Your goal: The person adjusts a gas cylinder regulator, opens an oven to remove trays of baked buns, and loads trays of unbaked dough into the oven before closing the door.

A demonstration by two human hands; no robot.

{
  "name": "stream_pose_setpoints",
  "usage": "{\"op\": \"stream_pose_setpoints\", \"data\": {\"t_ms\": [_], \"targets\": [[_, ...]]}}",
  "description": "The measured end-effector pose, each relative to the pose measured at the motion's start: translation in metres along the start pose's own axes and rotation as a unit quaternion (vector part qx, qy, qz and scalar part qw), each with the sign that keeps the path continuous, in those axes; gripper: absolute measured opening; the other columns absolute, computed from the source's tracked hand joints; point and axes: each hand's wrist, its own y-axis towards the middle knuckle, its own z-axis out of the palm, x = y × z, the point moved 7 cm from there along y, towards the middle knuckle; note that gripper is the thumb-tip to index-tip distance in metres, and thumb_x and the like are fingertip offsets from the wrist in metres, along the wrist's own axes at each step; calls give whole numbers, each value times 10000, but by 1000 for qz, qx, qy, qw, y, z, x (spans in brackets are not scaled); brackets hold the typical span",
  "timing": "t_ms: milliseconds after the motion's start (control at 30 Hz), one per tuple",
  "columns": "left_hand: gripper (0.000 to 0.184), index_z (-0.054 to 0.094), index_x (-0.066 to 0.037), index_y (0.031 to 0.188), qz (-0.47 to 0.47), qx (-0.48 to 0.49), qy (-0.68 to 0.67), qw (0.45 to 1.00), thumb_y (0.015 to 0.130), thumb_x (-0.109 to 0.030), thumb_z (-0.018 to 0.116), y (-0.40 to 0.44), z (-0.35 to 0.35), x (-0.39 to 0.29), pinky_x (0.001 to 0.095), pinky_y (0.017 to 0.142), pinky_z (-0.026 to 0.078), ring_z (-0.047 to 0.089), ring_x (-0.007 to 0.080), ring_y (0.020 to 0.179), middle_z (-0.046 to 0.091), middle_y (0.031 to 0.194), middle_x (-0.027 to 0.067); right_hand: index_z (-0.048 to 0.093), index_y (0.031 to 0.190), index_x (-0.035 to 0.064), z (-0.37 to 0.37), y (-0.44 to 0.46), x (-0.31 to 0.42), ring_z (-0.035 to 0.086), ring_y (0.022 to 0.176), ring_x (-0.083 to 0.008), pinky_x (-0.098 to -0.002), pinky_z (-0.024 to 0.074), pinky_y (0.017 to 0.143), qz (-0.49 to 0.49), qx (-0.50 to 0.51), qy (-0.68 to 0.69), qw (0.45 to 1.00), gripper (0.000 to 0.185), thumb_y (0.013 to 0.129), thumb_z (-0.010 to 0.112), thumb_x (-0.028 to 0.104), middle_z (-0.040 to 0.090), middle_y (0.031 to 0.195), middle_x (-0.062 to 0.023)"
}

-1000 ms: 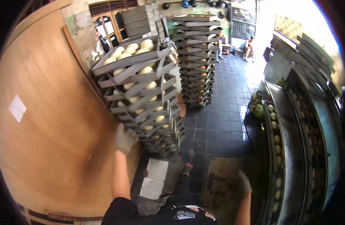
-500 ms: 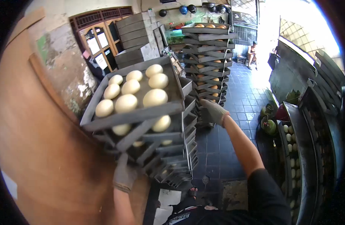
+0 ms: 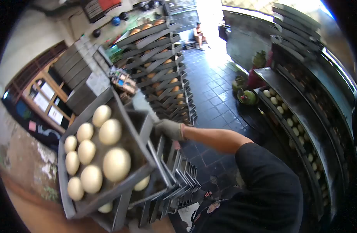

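A tall stack of dark metal trays stands in front of me at the left. Its top tray point(image 3: 94, 206) holds several pale, round dough balls point(image 3: 116, 164); more dough shows in the trays below. My right hand point(image 3: 170, 129), in a grey glove, is closed at the stack's far right side, its fingers around a tray edge and partly hidden. Low at the bottom edge, my gloved left hand point(image 3: 139, 226) is against the underside of the stack. Only a small part of it shows, and its fingers are hidden.
Behind stands another tall stack of trays point(image 3: 157, 39) with browned buns. Along the right, a metal rack point(image 3: 298, 112) holds trays of pale dough balls. Green gas cylinders point(image 3: 247, 97) stand beside it on the tiled floor point(image 3: 213, 93). A person point(image 3: 199, 35) sits near the bright doorway.
My view has tilted and swung right. My right hand has come in to the near stack's side and bent round a tray edge. The near stack appears closer; my left hand has dropped nearly out of view.
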Motion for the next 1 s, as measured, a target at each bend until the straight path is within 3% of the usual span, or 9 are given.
{"op": "stream_pose_setpoints", "data": {"t_ms": [133, 200, 300, 400, 433, 600, 733, 867, 1000], "targets": [[390, 745, -87, 1420, -14, 23, 44, 999, 1070, -254, 710, 8, 42, 22, 579, 1000, 599, 723, 375, 1269, 762, 1399, 200, 780, 1062, 3, -1, -58, 2, 770, 1111, -447, -497, 628, 937, 75, -61, 164, 982, 216, 971, 801, 197, 788, 1170, -209], [374, 758, -89, 1395, -22, 54, 65, 996, 1056, -242, 714, 10, 68, 37, 579, 996, 600, 729, 382, 1254, 770, 1375, 200, 798, 1162, 4, -16, -95, 58, 799, 1119, -356, -462, 655, 924, 163, -104, 288, 938, 277, 984, 792, 215, 816, 1218, -180], [353, 778, -91, 1359, -32, 112, 96, 989, 1037, -223, 721, 5, 112, 62, 578, 991, 602, 738, 391, 1232, 781, 1338, 200, 832, 1375, 40, -57, -157, 93, 786, 939, -137, -358, 676, 854, 217, -147, 232, 937, 444, 958, 722, 146, 818, 1081, -48], [332, 798, -94, 1323, -39, 165, 126, 977, 1017, -203, 727, -10, 149, 86, 578, 986, 604, 747, 401, 1210, 792, 1302, 199, 815, 1396, 16, -100, -227, 124, 782, 913, -158, -353, 670, 859, 139, -239, 229, 933, 449, 971, 745, 142, 832, 1119, -60], [326, 805, -95, 1311, -40, 182, 137, 973, 1010, -197, 729, -18, 160, 95, 577, 984, 605, 750, 404, 1202, 796, 1290, 199, 797, 1439, 9, -115, -255, 157, 792, 887, -175, -348, 667, 853, 186, -269, 343, 881, 500, 954, 755, 124, 840, 1134, -57], [297, 838, -100, 1250, -40, 280, 187, 941, 977, -165, 740, -77, 219, 150, 576, 975, 607, 764, 419, 1165, 815, 1230, 199, 814, 1373, -6, -195, -445, 211, 803, 964, -170, -370, 674, 915, 124, -396, 260, 872, 409, 997, 738, 137, 841, 1133, -67], [279, 864, -103, 1202, -28, 362, 225, 904, 951, -140, 749, -154, 265, 214, 575, 969, 610, 776, 432, 1136, 830, 1182, 198, 816, 1247, -4, -243, -646, 285, 797, 1046, -174, -377, 641, 981, 113, -549, 156, 813, 271, 1054, 738, 171, 837, 1130, -77], [265, 891, -107, 1153, 15, 475, 270, 838, 924, -114, 757, -249, 317, 288, 574, 962, 612, 788, 445, 1106, 845, 1134, 198, 809, 1277, -16, -231, -845, 362, 769, 1045, -163, -376, 630, 981, 111, -689, 110, 708, 307, 1068, 753, 202, 827, 1165, -70], [257, 917, -111, 1105, 154, 676, 275, 666, 898, -88, 766, -358, 376, 360, 574, 955, 615, 800, 457, 1077, 859, 1085, 197, 801, 1317, -16, -171, -996, 418, 742, 1074, -146, -353, 609, 985, 90, -787, 35, 609, 342, 1065, 746, 208, 812, 1185, -37]]}}
